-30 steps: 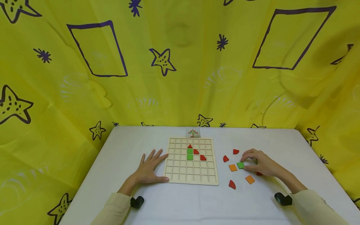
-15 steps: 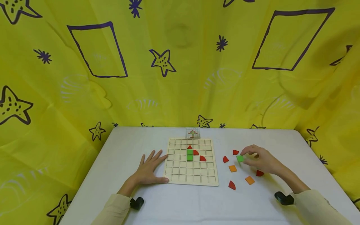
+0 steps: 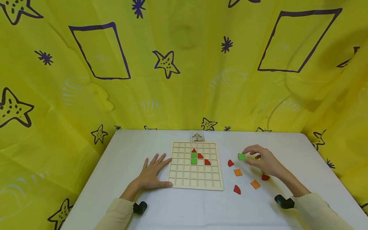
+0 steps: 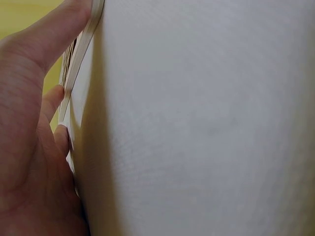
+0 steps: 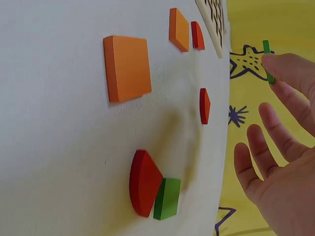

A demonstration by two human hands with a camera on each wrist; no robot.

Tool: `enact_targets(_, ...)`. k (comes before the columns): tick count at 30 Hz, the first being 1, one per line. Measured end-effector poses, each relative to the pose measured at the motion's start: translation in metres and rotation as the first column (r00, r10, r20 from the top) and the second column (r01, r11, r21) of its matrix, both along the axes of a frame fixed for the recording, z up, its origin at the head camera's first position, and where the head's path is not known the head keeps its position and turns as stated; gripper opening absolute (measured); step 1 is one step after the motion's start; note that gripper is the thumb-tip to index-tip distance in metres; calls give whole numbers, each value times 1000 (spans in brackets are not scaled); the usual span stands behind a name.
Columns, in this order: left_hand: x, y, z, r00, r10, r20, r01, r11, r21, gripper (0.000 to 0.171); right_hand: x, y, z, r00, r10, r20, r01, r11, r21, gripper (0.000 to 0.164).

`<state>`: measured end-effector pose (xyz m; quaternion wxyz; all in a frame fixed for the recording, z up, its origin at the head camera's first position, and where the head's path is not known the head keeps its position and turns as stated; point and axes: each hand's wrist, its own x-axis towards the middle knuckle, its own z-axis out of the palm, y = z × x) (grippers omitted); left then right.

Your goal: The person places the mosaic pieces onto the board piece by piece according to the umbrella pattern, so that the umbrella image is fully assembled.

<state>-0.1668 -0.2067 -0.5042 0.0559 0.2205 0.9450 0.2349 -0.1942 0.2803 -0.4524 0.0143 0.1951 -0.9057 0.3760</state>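
Observation:
A green square tile (image 3: 241, 157) is pinched between the thumb and a finger of my right hand (image 3: 264, 159), raised above the table. In the right wrist view the tile (image 5: 268, 61) shows edge-on, and the other fingers are spread apart from it. My left hand (image 3: 152, 174) lies with fingers spread at the left edge of a pale wooden grid board (image 3: 194, 175), its thumb touching the near left corner. On the board are a red triangle (image 3: 194, 150), two green squares (image 3: 194, 158) in a column and two red quarter-round tiles (image 3: 207, 162) stepping down to the right.
Right of the board lie orange squares (image 3: 255, 184), red quarter-rounds (image 3: 237, 189) and another green tile (image 5: 167, 199) touching a red one (image 5: 145, 184). Behind the board stands a small pattern card (image 3: 196, 136). A yellow curtain (image 3: 184, 95) closes off the table's back and sides.
My right hand has picked the green square up off the table and carried it away from me and slightly left, over the far red tile. The left hand has stayed in place.

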Motion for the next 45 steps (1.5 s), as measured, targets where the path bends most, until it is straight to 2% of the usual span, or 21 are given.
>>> enact_targets(8,-2,2,3,998,19,59,-16,999,-44,102,-5,-19,-6,1000,5,-13,-6,999,-34,23)
enact_targets(13,-1,2,4,998,18,58,-16,999,-34,102,-8,-36,-8,1000,16,-11,-17,998,-58,22)
enact_targets(24,-2,1,2,999,13,45,-12,999,-31,102,-16,-80,-9,999,7,53,-4,997,-73,21)
enact_targets(31,-2,1,2,999,13,46,-12,1000,-28,102,-20,-106,-11,999,25,38,-22,997,-73,21)
enact_targets(39,-2,0,1,999,8,46,-7,1000,-30,102,-19,-126,-16,994,-8,112,19,995,-98,20)
enact_targets(45,-4,-1,-1,999,7,41,-5,999,-38,103,-20,-136,-22,992,-29,126,43,993,-106,20)
